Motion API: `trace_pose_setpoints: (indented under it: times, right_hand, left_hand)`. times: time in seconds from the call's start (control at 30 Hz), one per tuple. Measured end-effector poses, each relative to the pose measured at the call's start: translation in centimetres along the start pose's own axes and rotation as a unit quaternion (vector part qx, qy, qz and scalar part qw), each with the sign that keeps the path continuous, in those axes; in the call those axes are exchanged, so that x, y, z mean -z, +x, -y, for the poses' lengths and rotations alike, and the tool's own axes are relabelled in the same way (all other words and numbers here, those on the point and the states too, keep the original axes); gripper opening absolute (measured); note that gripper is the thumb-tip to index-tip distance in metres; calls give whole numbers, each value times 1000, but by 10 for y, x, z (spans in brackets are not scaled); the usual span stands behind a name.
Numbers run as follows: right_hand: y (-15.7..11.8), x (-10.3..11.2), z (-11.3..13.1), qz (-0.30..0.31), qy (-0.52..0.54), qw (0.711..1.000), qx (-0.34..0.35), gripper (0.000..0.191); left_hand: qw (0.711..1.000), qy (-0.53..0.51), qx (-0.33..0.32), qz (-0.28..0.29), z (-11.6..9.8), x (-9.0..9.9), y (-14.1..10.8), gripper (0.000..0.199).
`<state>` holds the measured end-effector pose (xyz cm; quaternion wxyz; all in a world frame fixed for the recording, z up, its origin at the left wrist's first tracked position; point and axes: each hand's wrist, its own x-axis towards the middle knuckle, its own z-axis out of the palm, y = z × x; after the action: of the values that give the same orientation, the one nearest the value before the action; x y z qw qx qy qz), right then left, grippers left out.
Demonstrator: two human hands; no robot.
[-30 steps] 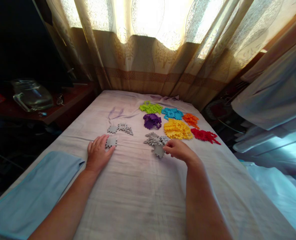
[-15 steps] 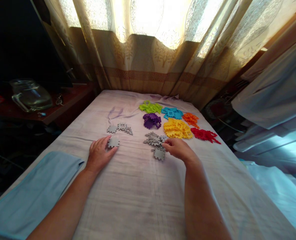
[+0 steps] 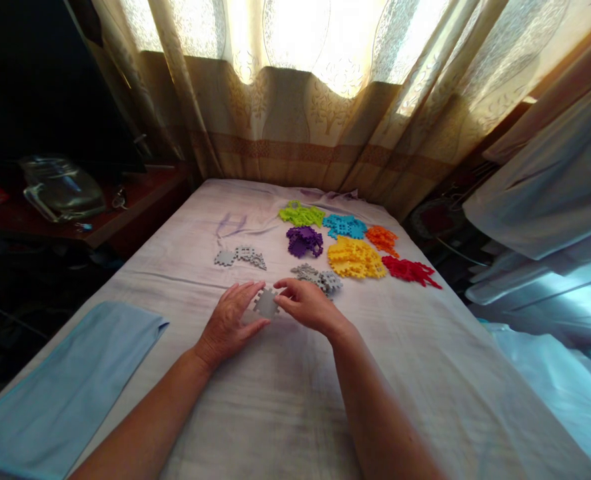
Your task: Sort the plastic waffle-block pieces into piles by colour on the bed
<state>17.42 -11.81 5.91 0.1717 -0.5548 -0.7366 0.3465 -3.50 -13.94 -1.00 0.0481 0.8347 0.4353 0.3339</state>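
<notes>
A square grey interlocking tile point(image 3: 266, 303) with notched edges is between my two hands, above the sheet near the middle of the bed. My left hand point(image 3: 232, 319) has its fingers and thumb around the tile's left side. My right hand point(image 3: 308, 303) pinches its right edge between thumb and fingers. Just behind the right hand lies a grey tile pile point(image 3: 320, 277), partly covered by that hand. Farther left, a small group of grey tiles point(image 3: 248, 255) rests flat beside a single grey tile point(image 3: 224, 258).
Beyond the grey pile are piles of purple point(image 3: 304, 241), green point(image 3: 301, 213), blue point(image 3: 345, 226), yellow point(image 3: 355, 258), orange point(image 3: 382, 240) and red tiles point(image 3: 411, 269). A folded blue cloth point(image 3: 75, 387) lies at left. A glass jar point(image 3: 62, 190) stands on a brown cabinet.
My left hand has moved right with the grey tile. My right hand has come left from the grey pile, and the two hands now meet at one tile.
</notes>
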Motion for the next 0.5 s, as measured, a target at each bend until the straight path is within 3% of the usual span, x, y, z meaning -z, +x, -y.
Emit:
trace_pose_setpoints:
  times: [0.2,0.4,0.5]
  right_hand:
    - [6,-1,-13,-15,41,999,18,26]
    - [-2,43,-49,-70,51,994,-67,25]
    - [-11,62,-68,-68,65,990,-109,21]
  left_hand:
    - [1000,-9,-8,-14,1,0,0,68]
    - [1000,-9,20,-12,9,-2,-1,61]
    - [999,-4,33,-17,12,-2,-2,55]
